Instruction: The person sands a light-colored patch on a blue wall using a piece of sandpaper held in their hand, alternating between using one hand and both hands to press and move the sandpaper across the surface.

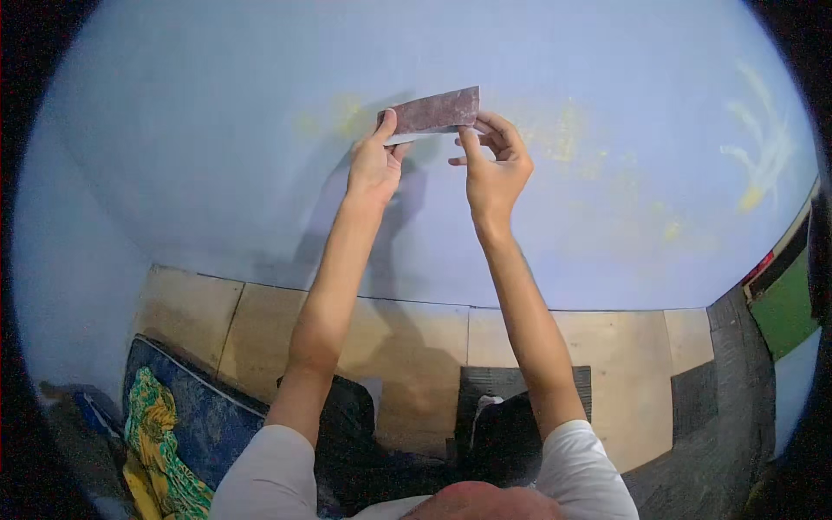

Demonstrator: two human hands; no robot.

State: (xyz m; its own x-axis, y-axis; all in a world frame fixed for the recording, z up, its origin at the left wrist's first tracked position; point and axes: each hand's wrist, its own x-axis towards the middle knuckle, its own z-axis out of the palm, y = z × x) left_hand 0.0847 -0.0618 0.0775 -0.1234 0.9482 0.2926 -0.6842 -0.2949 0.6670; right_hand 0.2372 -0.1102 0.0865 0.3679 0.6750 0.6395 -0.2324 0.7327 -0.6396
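Both my arms reach up in front of a pale blue wall (485,234). Between the hands is a reddish-brown strip of sandpaper (432,111), tilted with its right end higher, and a pale underside shows along its lower edge. My left hand (374,172) is closed on its left end, thumb on the brown face. At the lower right corner, my right hand (499,169) pinches the sandpaper between thumb and forefinger, its other fingers curled loosely. Yellow worn patches (563,130) mark the wall behind and to the right of the hands.
White and yellow streaks (758,143) mark the wall at far right. Below lie wooden floor panels (416,334) with dark mats (524,378). A dark blue cushion (204,412) and a green-yellow patterned cloth (160,438) are at lower left. A green panel (784,303) stands at right.
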